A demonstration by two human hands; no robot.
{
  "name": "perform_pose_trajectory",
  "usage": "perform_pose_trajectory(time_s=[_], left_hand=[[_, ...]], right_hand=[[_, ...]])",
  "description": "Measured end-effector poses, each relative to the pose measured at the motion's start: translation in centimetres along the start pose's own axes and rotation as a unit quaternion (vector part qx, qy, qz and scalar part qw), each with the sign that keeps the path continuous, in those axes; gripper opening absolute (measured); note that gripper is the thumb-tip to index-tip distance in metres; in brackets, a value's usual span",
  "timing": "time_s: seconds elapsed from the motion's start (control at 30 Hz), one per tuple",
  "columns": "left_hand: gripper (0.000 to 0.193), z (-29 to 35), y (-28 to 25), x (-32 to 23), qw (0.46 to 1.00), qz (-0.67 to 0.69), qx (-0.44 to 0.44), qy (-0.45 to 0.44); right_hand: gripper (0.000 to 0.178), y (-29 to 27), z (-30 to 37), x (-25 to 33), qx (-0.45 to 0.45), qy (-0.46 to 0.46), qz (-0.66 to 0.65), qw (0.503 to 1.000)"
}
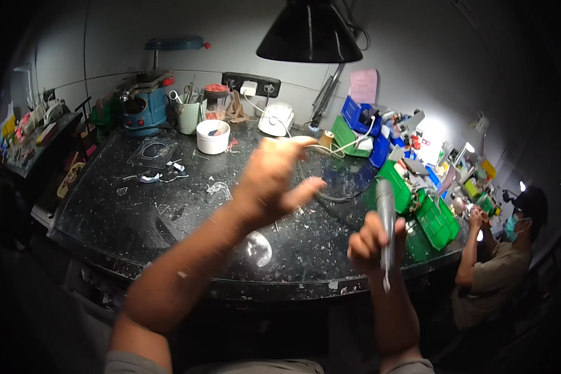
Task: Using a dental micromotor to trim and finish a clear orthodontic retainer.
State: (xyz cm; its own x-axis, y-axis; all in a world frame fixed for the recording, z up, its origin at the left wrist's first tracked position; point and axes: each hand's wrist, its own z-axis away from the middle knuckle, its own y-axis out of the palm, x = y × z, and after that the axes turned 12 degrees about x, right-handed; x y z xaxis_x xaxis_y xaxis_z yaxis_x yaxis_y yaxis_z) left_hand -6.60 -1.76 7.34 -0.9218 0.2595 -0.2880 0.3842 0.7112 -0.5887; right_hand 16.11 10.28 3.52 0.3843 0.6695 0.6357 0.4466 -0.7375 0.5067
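My right hand point(371, 240), at the right front of the bench, is closed around a grey rotary handpiece point(386, 215). Its thin tip points down toward me. Over the middle of the bench reaches my left hand point(271, 177), slightly blurred, with thumb and fingers apart and nothing visible in it. Its fingertips overlap a pale cable point(340, 151) in the picture; whether they touch it I cannot tell. Just behind that hand stands a white control box point(275, 119). A clear, shiny piece point(258, 249) lies on the black bench below my left wrist.
At the back left are a blue machine point(144, 109), a tool cup point(189, 117) and a white tub point(212, 138). A black lamp point(310, 34) hangs overhead. Green bins point(435, 221) and blue bins point(357, 114) line the right. A masked co-worker point(498, 268) works at far right.
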Motion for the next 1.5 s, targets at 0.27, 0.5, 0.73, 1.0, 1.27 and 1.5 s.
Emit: perform_pose_trajectory(time_s=[0.27, 0.5, 0.73, 1.0, 1.27, 1.5], left_hand=[[0.029, 4.8, -7.6, 10.6, 0.879, -0.065, 0.319, -0.348], [0.019, 6.6, -6.0, 10.4, 0.897, -0.141, 0.310, -0.280], [0.016, 4.8, -4.3, 6.4, 0.976, -0.009, 0.105, -0.193], [0.019, 4.9, -1.7, 4.8, 0.967, 0.160, 0.041, -0.195], [0.026, 5.7, -1.8, 5.7, 0.903, 0.361, 0.028, -0.230], [0.023, 5.5, -1.9, 4.9, 0.933, 0.281, 0.003, -0.225]], right_hand=[[0.024, -7.8, -10.6, 0.9, -0.187, -0.113, 0.162, 0.962], [0.017, -11.6, -8.9, -3.0, -0.293, -0.024, 0.366, 0.883], [0.033, -8.0, -10.3, -5.3, -0.204, -0.014, 0.502, 0.840], [0.031, -7.2, -10.1, -5.3, -0.102, -0.090, 0.608, 0.782], [0.028, -6.3, -10.0, -5.2, -0.150, -0.092, 0.587, 0.790], [0.028, -6.6, -9.8, -4.7, -0.157, -0.115, 0.588, 0.785]])
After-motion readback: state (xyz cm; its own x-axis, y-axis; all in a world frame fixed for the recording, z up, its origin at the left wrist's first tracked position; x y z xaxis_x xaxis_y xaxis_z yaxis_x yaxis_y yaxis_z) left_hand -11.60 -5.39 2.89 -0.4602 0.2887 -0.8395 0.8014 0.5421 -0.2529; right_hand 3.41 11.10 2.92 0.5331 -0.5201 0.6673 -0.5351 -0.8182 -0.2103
